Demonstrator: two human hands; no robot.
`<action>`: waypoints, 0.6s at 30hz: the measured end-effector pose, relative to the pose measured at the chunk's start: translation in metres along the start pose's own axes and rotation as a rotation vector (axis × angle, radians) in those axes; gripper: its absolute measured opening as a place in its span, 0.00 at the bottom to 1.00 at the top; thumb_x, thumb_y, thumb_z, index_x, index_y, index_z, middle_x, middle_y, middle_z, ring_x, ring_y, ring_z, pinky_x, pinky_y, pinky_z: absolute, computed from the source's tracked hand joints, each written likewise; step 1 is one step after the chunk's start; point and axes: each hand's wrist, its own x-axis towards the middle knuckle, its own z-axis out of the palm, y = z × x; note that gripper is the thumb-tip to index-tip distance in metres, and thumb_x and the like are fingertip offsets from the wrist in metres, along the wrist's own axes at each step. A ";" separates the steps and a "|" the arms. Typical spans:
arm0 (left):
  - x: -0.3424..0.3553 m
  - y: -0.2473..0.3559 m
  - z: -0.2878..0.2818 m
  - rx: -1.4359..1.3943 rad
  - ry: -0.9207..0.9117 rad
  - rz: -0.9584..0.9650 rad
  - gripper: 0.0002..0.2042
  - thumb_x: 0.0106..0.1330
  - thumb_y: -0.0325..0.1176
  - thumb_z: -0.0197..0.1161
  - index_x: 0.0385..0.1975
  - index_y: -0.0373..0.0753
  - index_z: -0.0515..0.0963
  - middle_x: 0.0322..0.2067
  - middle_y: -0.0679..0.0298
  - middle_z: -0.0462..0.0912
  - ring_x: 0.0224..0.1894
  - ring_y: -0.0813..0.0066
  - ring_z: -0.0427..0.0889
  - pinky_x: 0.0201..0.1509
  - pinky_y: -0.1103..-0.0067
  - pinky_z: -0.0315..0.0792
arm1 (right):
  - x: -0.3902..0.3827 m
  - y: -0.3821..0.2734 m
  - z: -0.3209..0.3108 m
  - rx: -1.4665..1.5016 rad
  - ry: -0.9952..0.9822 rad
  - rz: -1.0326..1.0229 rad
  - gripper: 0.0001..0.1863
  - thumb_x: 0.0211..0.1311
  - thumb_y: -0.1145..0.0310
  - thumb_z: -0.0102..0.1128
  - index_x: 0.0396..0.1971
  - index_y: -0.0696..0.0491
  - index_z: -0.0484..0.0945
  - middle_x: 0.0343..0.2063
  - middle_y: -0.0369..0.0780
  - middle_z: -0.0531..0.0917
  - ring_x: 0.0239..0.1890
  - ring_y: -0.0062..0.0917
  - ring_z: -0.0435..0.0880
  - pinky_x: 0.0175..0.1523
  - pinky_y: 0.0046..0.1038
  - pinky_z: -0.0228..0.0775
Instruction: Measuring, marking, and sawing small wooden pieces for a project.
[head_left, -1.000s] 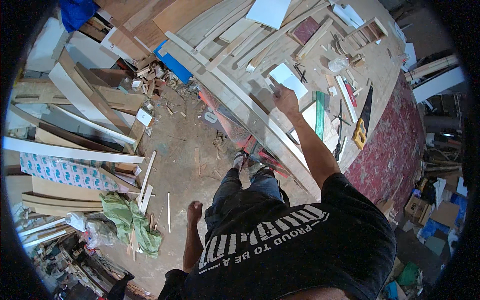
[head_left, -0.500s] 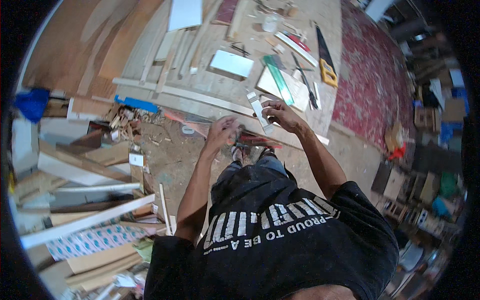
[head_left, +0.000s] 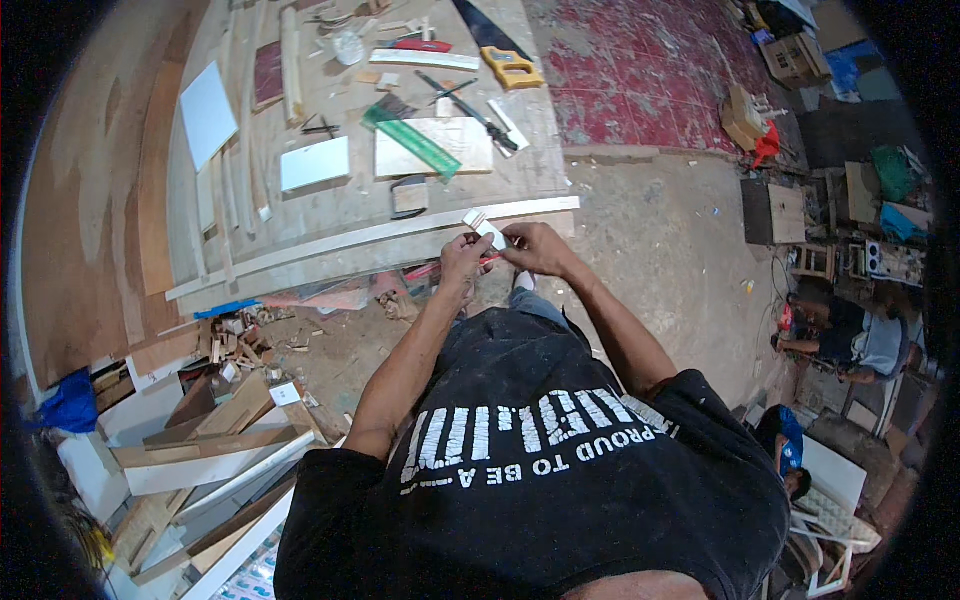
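Just past the near edge of the workbench (head_left: pixel 255 215), both my hands grip a small white notched strip (head_left: pixel 489 230), perhaps wood. My left hand (head_left: pixel 463 264) pinches its left side, and my right hand (head_left: pixel 537 250) has fingers closed on the other side. Grooves show near the strip's upper end; its lower part is hidden by my fingers. Just beyond my hands, a long white batten (head_left: pixel 400 240) runs along the bench edge. A small dark-edged block (head_left: pixel 409 197) lies on the bench beyond that.
On the bench lie a green ruler (head_left: pixel 415 143) over a pale board (head_left: pixel 470 140), a yellow-handled saw (head_left: pixel 511 68) and white panels (head_left: pixel 315 164). Wood offcuts (head_left: pixel 215 440) pile up at left. Other people (head_left: pixel 845 325) are at the far right.
My left hand, apart and blurred before, has come to the white strip and now grips it beside my right hand. My view has turned, so the bench appears shifted left.
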 end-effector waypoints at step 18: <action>0.045 -0.045 0.104 1.241 0.409 0.615 0.26 0.53 0.33 0.72 0.52 0.35 0.72 0.47 0.53 0.75 0.52 0.51 0.74 0.55 0.61 0.70 | 0.027 0.154 -0.083 -0.704 0.156 -0.133 0.07 0.56 0.68 0.61 0.35 0.45 0.82 0.44 0.37 0.82 0.54 0.33 0.77 0.60 0.51 0.59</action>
